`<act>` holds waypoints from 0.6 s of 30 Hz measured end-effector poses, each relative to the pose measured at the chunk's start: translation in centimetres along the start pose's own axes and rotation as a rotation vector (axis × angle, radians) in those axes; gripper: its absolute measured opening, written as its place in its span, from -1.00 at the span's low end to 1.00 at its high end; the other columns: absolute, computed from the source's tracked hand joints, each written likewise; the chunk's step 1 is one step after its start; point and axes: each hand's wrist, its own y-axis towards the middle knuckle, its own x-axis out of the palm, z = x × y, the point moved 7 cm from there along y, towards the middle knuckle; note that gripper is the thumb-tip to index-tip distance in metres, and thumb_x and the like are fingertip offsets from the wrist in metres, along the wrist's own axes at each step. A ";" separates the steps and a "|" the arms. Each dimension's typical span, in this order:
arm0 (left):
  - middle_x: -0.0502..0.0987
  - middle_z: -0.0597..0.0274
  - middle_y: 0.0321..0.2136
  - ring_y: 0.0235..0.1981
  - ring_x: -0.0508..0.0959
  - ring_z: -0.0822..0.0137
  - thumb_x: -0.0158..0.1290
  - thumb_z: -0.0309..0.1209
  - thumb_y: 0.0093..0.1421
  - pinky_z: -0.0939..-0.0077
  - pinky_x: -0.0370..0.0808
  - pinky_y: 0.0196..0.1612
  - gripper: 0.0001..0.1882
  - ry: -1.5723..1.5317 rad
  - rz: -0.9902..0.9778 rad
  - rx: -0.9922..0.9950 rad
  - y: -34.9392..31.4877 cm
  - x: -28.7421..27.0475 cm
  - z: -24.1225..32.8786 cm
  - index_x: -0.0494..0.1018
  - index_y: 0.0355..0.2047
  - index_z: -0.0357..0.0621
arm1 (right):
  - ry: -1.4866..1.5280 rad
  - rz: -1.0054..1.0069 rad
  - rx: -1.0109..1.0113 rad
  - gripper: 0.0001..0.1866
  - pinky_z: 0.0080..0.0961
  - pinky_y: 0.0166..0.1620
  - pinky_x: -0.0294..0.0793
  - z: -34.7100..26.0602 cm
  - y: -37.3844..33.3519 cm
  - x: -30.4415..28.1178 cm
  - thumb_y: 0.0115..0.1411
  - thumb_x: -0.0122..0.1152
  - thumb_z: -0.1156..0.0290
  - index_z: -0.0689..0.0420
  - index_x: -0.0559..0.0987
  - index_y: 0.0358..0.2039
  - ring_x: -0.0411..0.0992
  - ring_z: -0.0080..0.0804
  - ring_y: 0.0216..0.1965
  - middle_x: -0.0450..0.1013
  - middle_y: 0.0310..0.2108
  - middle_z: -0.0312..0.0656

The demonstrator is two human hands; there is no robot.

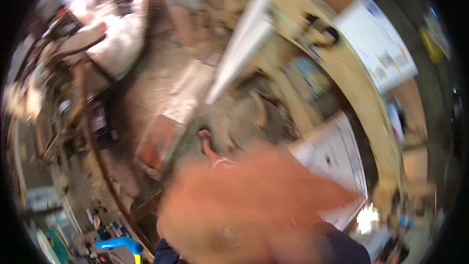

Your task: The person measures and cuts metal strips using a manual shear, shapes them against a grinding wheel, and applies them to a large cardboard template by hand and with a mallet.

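Strong motion blur covers the lower middle, where what looks like one of my hands [244, 198], or both together, is held up very close. Its fingers are smeared, and I cannot make out whether they are apart or closed, or hold anything. Dark blue cloth [342, 247] shows below it on the right. Just beyond the hand, a red, hook-ended curved piece [209, 147] sticks up, its lower part hidden. To the right of the hand lies a white sheet with dark lines [337, 154], partly covered by it.
A long white strip [242, 46] slants across a cluttered floor. On the right is a curved pale wooden piece [364, 102] with a black-handled tool [327, 34] on it and a white printed sheet [376, 41] beside it. A reddish block [159, 142] and a blue curved handle [119, 243] lie left.
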 end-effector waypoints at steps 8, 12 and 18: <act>0.62 0.11 -0.14 -0.13 0.56 0.33 0.14 -0.29 0.27 0.48 0.45 0.02 -0.67 0.257 0.212 0.089 7.6 -14.1 -0.4 0.54 -0.06 -0.25 | -0.335 -0.121 -0.109 -0.75 -0.27 -0.12 0.55 3.7 30.3 -7.1 0.12 0.28 0.46 0.20 0.61 -0.16 0.59 -0.10 -0.23 0.59 -0.23 0.02; 0.61 0.10 -0.12 -0.12 0.56 0.30 0.13 -0.27 0.27 0.46 0.45 0.05 -0.64 0.688 0.508 0.046 7.6 -20.0 4.4 0.52 -0.02 -0.23 | -0.421 -0.232 -0.275 -0.73 -0.18 -0.06 0.51 -7.4 46.7 -6.5 0.05 0.20 0.57 0.13 0.63 -0.19 0.53 0.00 -0.16 0.54 -0.22 0.01; 0.54 0.10 -0.51 -0.55 0.46 0.34 0.14 -0.33 0.18 0.47 0.32 -0.42 -0.81 1.144 0.874 -0.012 8.4 -33.4 -2.6 0.53 -0.42 -0.21 | -0.100 -0.244 -0.699 -0.89 -0.36 -0.15 0.52 -22.0 57.4 -4.9 -0.09 0.39 0.43 0.11 0.60 -0.57 0.56 -0.21 -0.24 0.57 -0.35 -0.14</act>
